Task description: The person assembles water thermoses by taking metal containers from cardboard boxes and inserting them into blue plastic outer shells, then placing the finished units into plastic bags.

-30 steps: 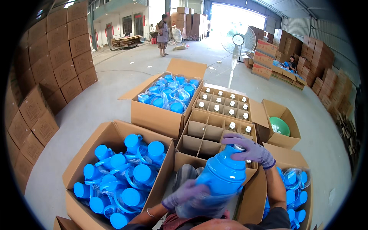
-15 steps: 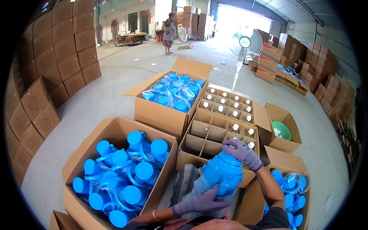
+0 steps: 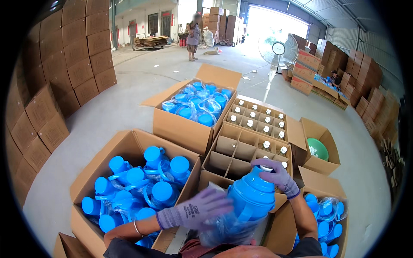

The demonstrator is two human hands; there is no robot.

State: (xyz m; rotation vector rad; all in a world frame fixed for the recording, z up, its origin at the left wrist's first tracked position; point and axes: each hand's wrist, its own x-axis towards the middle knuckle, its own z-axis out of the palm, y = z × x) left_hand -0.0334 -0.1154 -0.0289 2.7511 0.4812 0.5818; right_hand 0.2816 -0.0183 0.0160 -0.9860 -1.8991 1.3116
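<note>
A large blue vacuum flask (image 3: 251, 195) stands tilted in front of me, with a clear plastic bag (image 3: 232, 234) bunched around its lower part. My right hand (image 3: 277, 176), in a purple knit glove, is closed over its top, where a white piece shows between the fingers. Beside the flask my left hand (image 3: 198, 210), gloved alike and slightly blurred, has its fingers stretched out and holds nothing. Directly beyond is a divided carton (image 3: 223, 148) with several white-capped bottles, partly hidden by my right hand.
Blue lidded jugs fill a carton (image 3: 84, 187) at left and another (image 3: 320, 176) at right. Farther off stand a carton (image 3: 180, 131) of bagged blue items, a green bowl (image 3: 318, 148) in a box and a fan (image 3: 278, 48). One person (image 3: 193, 36) stands beyond; another (image 3: 334, 79) sits far right.
My left hand has come off the flask's lower side and moved up and left, its fingers extended. My right hand stays at the top, where a white piece now shows.
</note>
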